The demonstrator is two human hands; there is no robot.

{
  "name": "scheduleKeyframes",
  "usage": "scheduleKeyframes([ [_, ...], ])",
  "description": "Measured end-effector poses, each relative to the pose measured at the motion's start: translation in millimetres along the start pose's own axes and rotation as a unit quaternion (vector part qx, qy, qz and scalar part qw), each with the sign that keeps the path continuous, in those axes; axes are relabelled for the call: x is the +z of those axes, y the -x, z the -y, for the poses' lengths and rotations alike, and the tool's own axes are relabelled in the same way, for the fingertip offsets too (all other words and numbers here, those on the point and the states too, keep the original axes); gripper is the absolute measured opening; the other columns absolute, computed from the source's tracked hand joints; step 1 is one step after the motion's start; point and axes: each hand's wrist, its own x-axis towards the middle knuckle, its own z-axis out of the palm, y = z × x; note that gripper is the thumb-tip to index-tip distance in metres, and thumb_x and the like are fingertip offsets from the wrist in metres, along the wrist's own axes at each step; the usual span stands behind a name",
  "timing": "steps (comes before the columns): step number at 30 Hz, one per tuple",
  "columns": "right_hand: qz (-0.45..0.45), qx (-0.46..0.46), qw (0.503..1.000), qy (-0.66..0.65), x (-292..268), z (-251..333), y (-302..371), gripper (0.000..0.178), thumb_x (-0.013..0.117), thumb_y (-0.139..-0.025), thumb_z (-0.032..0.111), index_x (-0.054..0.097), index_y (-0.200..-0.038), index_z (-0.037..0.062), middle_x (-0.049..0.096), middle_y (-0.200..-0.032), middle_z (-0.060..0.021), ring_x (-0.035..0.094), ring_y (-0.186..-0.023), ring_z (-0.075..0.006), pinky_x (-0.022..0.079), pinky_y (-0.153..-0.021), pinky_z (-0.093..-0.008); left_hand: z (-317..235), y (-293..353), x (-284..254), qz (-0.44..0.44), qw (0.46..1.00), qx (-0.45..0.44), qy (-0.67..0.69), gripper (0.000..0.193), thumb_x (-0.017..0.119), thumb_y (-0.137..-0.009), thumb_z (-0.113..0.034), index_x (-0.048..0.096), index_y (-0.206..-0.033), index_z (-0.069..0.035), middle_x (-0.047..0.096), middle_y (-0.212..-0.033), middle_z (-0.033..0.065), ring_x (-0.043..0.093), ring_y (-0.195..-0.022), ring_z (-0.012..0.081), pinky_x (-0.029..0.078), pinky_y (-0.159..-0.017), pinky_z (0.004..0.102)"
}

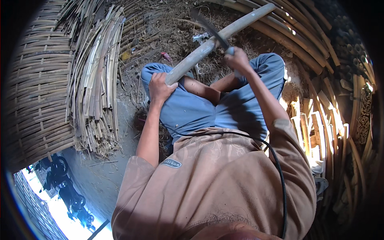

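Dirt floor (172, 28), bamboo pole (218, 38) slanting up-right, left hand (159, 86) gripping its lower end, right hand (237, 60) clenching blade (208, 26)

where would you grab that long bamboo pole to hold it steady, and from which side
Grip the bamboo pole at its near end, from above, where the left hand already pins it on the knee. It slants up and away, and the knife in the right hand bites mid-length, so probably stay below that.

I see one small label. It is a dark oval patch (171, 163) with a pale rim and pale letters. It sits on my tan shirt (224, 176), near the left edge by my left sleeve. I see no boxes, signs or screens.
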Motion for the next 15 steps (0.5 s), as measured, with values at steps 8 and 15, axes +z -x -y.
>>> scheduleKeyframes([
  [8, -0.045, -0.050, 0.994, 0.083, 14, -22, 6, 0.030, 0.073, -0.081, 0.023, 0.072, -0.103, 0.0019, 0.075, -0.089, -0.0207, 0.074, -0.080, -0.0359, 0.059, -0.076, -0.0450, -19, 12, 6, -0.033, 0.997, -0.024, -0.064, 0.049, 0.091, -0.058, -0.028, 0.066, -0.095, -0.008, 0.064, -0.099, 0.0067, 0.059, -0.100, 0.0291, 0.054, -0.085, 0.0432],
  [15, -0.075, 0.049, 0.996, -0.009, -2, -10, -9, 0.028, 0.074, -0.082, 0.028, 0.072, -0.094, 0.0024, 0.074, -0.085, -0.0189, 0.076, -0.081, -0.0300, 0.059, -0.074, -0.0442, -24, 12, 8, -0.051, 0.996, -0.035, -0.067, 0.048, 0.091, -0.058, -0.027, 0.066, -0.094, -0.010, 0.062, -0.096, 0.0064, 0.059, -0.100, 0.0292, 0.054, -0.085, 0.0436],
])
